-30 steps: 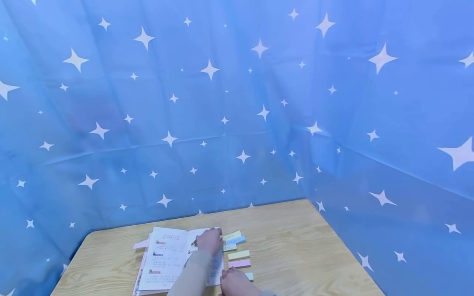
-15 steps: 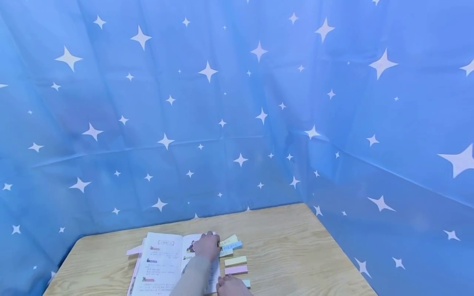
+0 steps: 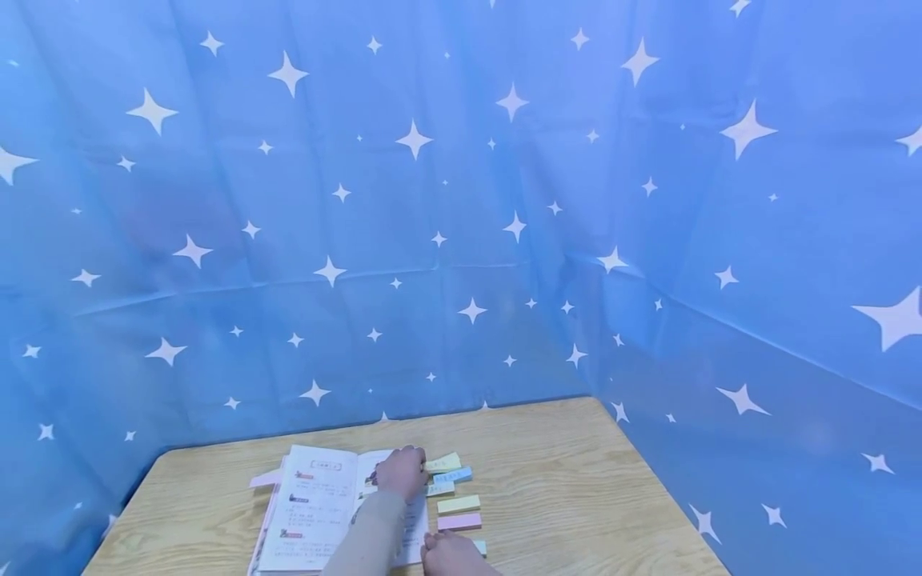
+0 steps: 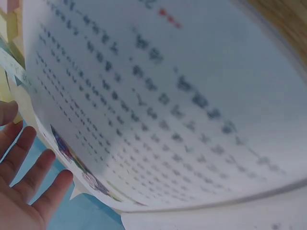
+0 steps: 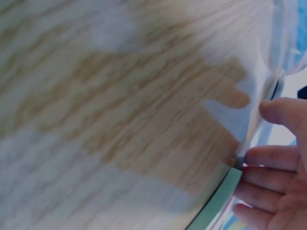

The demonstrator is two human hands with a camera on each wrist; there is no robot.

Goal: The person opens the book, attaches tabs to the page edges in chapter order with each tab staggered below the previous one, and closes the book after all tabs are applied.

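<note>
An open printed book (image 3: 317,504) lies on the table. Over its right page's upper edge reaches my left hand (image 3: 403,474); in the left wrist view its thumb and index finger pinch a yellow sticky tab (image 4: 17,118), the other fingers spread. Beside that hand, a yellow tab (image 3: 443,462), a blue tab (image 3: 454,475) and a pale tab (image 3: 441,488) stick out past the page. At the page's lower right corner rests my right hand (image 3: 455,554). Its thumb stands apart from its fairly straight fingers in the right wrist view, by a green sticky-note pad (image 5: 218,203).
Right of the book lie a yellow sticky-note pad (image 3: 458,504) and a pink one (image 3: 459,522). A pink tab (image 3: 266,478) juts from the book's left side. The wooden table (image 3: 576,496) meets a blue star-patterned curtain (image 3: 403,344) behind and at right.
The head view has shifted slightly. My left hand stays at the page's upper right edge, with the yellow tab beside it a little more exposed. The right hand keeps its place.
</note>
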